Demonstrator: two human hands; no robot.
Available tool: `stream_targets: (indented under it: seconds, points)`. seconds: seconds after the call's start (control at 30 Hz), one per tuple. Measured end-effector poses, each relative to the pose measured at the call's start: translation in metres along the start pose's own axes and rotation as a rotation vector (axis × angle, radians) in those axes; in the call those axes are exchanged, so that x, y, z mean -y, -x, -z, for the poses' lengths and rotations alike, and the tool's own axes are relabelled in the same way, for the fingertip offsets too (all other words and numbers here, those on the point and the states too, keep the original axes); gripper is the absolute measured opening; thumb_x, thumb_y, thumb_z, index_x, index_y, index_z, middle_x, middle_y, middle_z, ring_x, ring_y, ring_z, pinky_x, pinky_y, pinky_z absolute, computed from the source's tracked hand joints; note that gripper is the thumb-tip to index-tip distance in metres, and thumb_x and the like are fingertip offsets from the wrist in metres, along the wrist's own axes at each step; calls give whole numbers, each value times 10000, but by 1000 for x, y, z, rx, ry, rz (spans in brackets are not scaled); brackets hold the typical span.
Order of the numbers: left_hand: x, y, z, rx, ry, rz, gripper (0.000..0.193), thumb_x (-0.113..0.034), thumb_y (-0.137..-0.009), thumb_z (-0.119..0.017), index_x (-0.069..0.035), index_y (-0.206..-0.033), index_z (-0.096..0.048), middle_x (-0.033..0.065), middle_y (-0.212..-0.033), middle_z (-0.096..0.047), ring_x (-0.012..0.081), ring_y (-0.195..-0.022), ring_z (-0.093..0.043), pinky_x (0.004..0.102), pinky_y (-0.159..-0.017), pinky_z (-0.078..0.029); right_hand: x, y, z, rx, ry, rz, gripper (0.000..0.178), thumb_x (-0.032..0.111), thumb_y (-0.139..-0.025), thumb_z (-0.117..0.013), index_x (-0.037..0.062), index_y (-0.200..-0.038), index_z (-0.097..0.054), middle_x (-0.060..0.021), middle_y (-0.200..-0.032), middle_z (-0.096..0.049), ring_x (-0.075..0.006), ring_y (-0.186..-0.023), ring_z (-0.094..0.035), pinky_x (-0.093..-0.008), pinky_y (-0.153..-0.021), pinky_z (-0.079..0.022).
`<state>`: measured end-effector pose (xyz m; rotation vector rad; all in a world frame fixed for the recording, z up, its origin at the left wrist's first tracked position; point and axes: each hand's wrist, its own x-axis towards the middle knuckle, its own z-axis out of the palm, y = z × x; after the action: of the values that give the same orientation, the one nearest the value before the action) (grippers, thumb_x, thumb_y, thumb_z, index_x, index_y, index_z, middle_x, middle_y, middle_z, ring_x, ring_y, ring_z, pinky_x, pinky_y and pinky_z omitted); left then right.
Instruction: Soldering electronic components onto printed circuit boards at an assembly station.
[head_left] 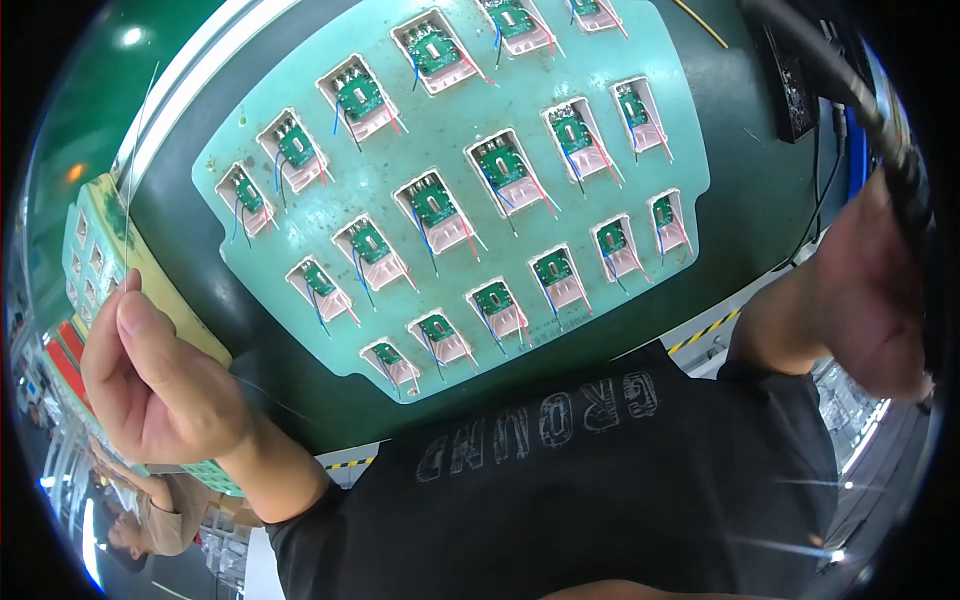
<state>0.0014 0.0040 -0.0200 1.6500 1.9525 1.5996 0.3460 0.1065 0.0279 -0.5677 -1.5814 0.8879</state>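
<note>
Thin wire (136, 150) in left hand (165, 385)

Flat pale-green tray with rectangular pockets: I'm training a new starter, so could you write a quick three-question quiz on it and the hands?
1. True or false: the person's left hand pinches a thin pale wire between its fingers.
2. Thin insulated leads run from the green circuit boards in the flat pale-green tray. Which colours are among them? a) yellow and purple; b) red and blue; c) orange and grey.
3. Fill in: the blurred hand at far right is the person's ___ hand.

Key: 1 true; 2 b; 3 right.
</note>
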Motion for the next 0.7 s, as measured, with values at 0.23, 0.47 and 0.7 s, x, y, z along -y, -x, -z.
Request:
stream_targets:
  seconds: [0.23,0.47,0.7]
  points:
    - [-1,-3,-4,7,-56,-51,126,17,-807,-534,107,-887,-570,147,-798,-616,70,-600,-487,166,-568,-392,24,28,-22,307,362,51,273,295,-840,-484,82,-1009,-465,-99,-712,-468,-159,-531,-393,-300,-463,-300]
    - [2,-2,7,13,-9,-50,140,20,-813,-525,118,-906,-561,175,-824,-610,100,-621,-492,183,-600,-405,18,23,-45,601,437,177,288,291,-862,-484,33,-939,-382,-109,-692,-446,-159,-488,-390,-275,-385,-300]
    - [3,-1,10,37,-17,-64,137,7,-807,-538,112,-891,-566,191,-830,-616,141,-677,-563,204,-640,-441,15,14,-58,754,423,227,270,233,-843,-509,21,-960,-392,-133,-723,-475,-172,-494,-417,-279,-388,-325]
